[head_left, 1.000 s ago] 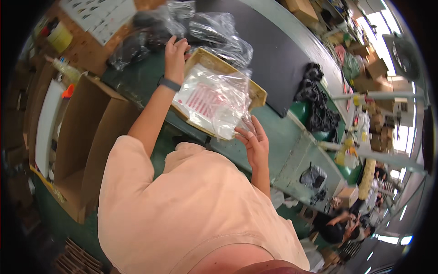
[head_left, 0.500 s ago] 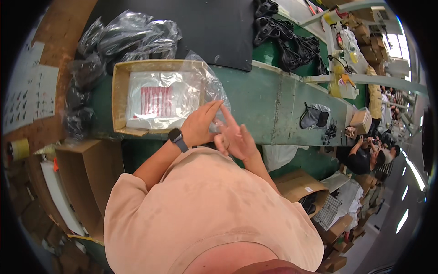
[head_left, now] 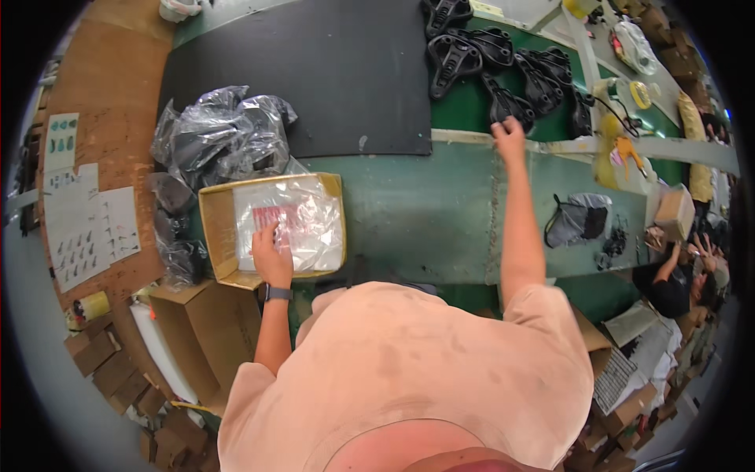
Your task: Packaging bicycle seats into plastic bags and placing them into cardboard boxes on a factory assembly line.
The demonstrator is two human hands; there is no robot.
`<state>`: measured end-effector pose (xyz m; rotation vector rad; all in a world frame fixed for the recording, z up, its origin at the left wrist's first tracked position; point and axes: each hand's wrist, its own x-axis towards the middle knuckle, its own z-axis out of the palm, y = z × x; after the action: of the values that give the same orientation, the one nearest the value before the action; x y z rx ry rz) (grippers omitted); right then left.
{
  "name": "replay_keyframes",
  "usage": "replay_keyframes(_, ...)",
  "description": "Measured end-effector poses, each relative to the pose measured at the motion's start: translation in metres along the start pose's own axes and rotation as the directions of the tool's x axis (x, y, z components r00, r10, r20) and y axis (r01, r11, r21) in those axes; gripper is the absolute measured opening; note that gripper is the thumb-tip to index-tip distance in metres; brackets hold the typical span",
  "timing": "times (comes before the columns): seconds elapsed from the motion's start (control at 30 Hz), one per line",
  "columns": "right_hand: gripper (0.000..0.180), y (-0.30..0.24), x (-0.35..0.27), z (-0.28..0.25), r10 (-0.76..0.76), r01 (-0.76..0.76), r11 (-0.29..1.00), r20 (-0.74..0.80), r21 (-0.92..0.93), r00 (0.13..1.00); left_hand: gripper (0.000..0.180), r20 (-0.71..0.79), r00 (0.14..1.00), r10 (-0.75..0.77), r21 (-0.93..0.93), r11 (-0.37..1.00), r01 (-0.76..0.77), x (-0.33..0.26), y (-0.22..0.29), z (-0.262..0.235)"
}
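Note:
My left hand [head_left: 271, 256] rests with fingers apart on a clear plastic bag [head_left: 312, 228] that lines an open cardboard box [head_left: 341, 200]. Under the film lies something flat and white with red print. Far to the right, my right arm is stretched out, and my right hand [head_left: 510, 135] closes its fingers on the near end of a black saddle-shaped part [head_left: 506, 104]. More such black parts [head_left: 454, 64] lie around it on the green surface at the back right.
Plastic-wrapped dark items [head_left: 228, 130] sit behind and left of the box, next to a black mat [head_left: 338, 79]. A metal rail [head_left: 570, 145] crosses on the right. Beyond it stands a yellowish bottle [head_left: 613, 149]; a grey mesh pouch [head_left: 578, 220] lies nearer. A large carton [head_left: 216, 334] stands lower left.
My hands were together at the bag's right edge and have parted. The left moved onto the bag inside the box; the right reached far right to the black parts. The view shifted too.

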<state>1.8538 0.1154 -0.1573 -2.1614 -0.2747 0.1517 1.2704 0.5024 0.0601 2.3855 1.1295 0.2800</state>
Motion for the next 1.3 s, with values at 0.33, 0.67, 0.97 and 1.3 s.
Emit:
replay_keyframes(0.33,0.072,-0.032,0.066,0.053,0.381,-0.605,0.253,0.497,0.755,0.780,0.043,0.199,0.903,-0.380,0.219,0.916,0.337,-0.029,-0.021,0.000)
replay_keyframes(0.67,0.103,-0.092,-0.360,0.023,0.316,-0.409,-0.645,0.712,0.646,0.627,0.026,0.120,0.986,-0.115,-0.351,0.924,0.150,-0.003,-0.072,0.037)
replay_keyframes(0.97,0.085,-0.037,-0.543,0.081,0.263,-0.286,0.889,-0.113,-0.357,0.958,0.021,-0.116,0.962,0.246,-0.366,0.890,-0.271,-0.005,-0.058,0.002)
replay_keyframes(1.3,0.059,-0.232,-0.568,0.047,-0.001,-0.773,-0.105,0.777,0.626,0.630,0.020,0.083,0.996,0.036,-0.875,0.481,0.056,-0.025,-0.085,-0.055)
